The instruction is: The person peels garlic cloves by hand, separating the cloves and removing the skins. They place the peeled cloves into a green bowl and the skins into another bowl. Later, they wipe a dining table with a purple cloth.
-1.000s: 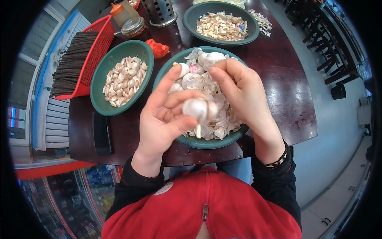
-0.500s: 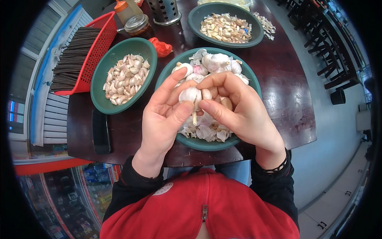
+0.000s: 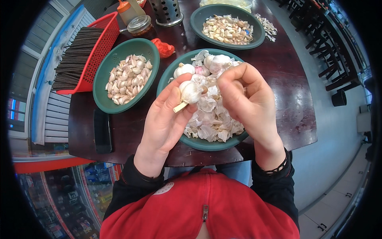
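The garlic bulb [image 3: 190, 92] pinched in the left hand [image 3: 167, 119] has a dry, papery white skin with a faint sheen, and the loose skins [image 3: 211, 119] heaped in the matt green plastic bowl [image 3: 207, 144] under it look thin, crinkled and paper-like. The counter [image 3: 290, 99] is dark wood with a glossy, reflective varnish. The red basket [image 3: 104, 44] is smooth slotted plastic, the perforated holder [image 3: 166, 11] is dull grey metal, and the jacket [image 3: 207, 207] is matt red cloth.

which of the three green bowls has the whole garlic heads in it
The nearest green bowl, under both hands: whole heads lie on a heap of papery skins. The left bowl holds loose cloves, the far bowl smaller brownish pieces.
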A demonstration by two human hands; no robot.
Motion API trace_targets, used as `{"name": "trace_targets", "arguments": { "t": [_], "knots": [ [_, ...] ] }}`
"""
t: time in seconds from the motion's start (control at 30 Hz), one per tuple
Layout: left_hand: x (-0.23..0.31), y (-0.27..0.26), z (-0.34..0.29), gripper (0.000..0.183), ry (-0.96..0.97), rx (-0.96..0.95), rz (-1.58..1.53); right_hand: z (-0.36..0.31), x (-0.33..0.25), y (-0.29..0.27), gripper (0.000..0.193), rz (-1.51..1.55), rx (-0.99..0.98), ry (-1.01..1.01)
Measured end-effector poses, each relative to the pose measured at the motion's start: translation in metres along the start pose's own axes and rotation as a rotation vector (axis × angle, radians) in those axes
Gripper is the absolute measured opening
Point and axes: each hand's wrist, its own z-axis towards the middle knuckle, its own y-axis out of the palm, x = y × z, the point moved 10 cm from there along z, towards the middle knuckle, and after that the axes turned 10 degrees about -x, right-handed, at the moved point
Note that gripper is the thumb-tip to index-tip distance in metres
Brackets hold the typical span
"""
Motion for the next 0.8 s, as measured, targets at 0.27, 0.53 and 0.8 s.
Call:
{"name": "trace_targets", "arguments": {
  "t": [0.27,0.53,0.8],
  "knots": [
    [0.019,0.008,-0.003,0.035,0.206,-0.023,0.316,-0.002,-0.004,0.027,0.024,-0.307,-0.186,-0.062],
    [0.035,0.01,-0.009,0.038,0.366,0.01,0.601,-0.018,-0.04,0.037,0.015,-0.878,-0.063,-0.462],
    [0.039,0.015,-0.011,0.036,0.415,-0.045,0.703,-0.018,-0.039,0.037,0.016,-0.925,-0.102,-0.474]
  ]
}}
